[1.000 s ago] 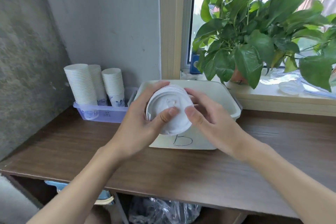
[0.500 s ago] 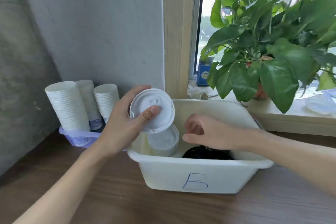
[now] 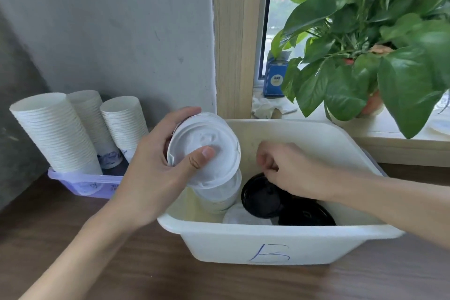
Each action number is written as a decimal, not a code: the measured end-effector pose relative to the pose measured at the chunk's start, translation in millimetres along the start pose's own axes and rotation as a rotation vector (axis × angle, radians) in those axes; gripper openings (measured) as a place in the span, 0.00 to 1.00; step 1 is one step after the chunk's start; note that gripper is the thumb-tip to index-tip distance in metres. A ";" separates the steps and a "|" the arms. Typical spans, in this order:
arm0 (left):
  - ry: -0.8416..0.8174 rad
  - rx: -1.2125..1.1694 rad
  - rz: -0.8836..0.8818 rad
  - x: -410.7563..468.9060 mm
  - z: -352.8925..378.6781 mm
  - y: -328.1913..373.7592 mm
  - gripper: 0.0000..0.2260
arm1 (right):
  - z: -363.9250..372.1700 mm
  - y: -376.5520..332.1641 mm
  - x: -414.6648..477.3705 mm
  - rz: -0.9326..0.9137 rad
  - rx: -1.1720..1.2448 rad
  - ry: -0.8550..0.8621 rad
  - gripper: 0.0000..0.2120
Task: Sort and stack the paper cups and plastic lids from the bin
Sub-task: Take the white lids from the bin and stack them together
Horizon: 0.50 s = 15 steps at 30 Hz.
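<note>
Head view: the left hand [image 3: 151, 178] grips a stack of white plastic lids [image 3: 203, 151], thumb pressed on the top lid and fingers curled round the rim, held above the left end of the white bin [image 3: 267, 230] marked "B". The right hand [image 3: 289, 170] reaches into the bin with fingers curled, just over a black lid [image 3: 261, 198]; whether it pinches the lid I cannot tell. More white lids [image 3: 219, 193] and a second black lid [image 3: 306, 214] lie inside. Three stacks of paper cups [image 3: 56, 134] stand in a purple tray [image 3: 85, 184] to the left on the wooden table [image 3: 121, 263]. A potted plant [image 3: 365, 44] sits on the windowsill.
</note>
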<state>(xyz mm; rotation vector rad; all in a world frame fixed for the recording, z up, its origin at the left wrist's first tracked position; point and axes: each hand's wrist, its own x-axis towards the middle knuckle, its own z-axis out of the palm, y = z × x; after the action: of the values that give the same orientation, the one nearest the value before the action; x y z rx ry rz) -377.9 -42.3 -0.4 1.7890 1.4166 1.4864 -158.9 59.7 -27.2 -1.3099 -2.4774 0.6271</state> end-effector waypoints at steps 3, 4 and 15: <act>-0.011 -0.002 -0.002 -0.4 0.0 0.8 0.21 | -2.3 0.9 1.8 -0.008 -0.133 0.084 0.11; -0.014 -0.002 0.000 -0.4 0.2 1.5 0.20 | -2.9 -0.5 1.7 -0.038 -0.163 0.089 0.11; -0.043 0.003 -0.019 -1.2 0.1 2.7 0.21 | 8.1 -8.5 -4.4 -0.166 -0.106 -0.331 0.08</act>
<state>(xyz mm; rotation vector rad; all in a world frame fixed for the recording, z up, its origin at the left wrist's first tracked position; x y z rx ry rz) -376.5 -44.4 1.3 1.7934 1.4112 1.4284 -166.0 49.8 -30.3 -1.0931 -2.8849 0.7316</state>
